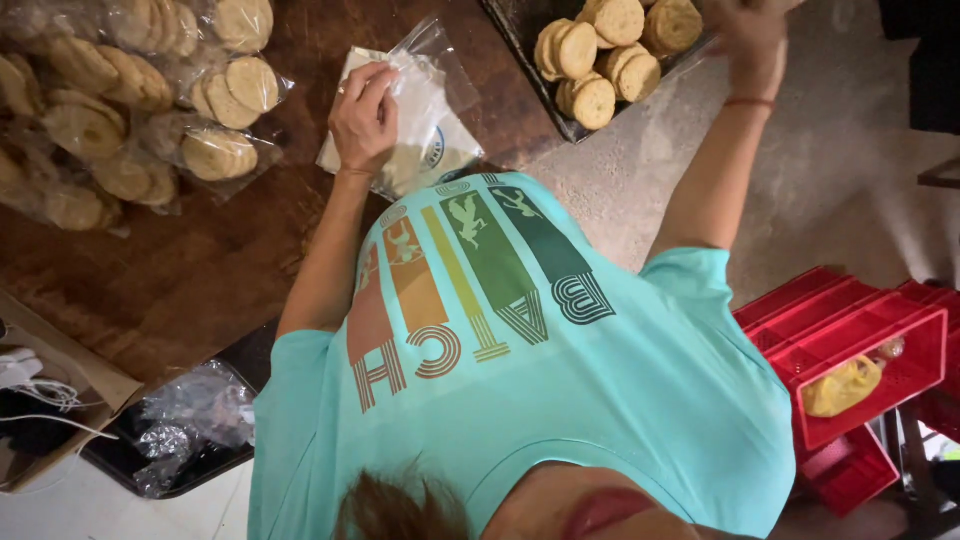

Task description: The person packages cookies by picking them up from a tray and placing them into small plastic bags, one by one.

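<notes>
My left hand (365, 115) pinches the top of a clear plastic bag (430, 75), which lies on a small stack of flat bags (440, 150) on the brown wooden table (200, 270). My right hand (750, 40) is stretched out to the right end of a dark tray (545, 95) of round pale cookies (590, 60). This hand is blurred and its fingers are cut off by the top edge, so what it holds is unclear. My turquoise shirt fills the lower middle of the view.
Several filled clear bags of cookies (130, 90) are piled at the table's far left. A cardboard box with white cables (40, 400) and a dark tray of crumpled plastic (190, 420) sit at the lower left. Red plastic crates (860, 350) stand on the floor at right.
</notes>
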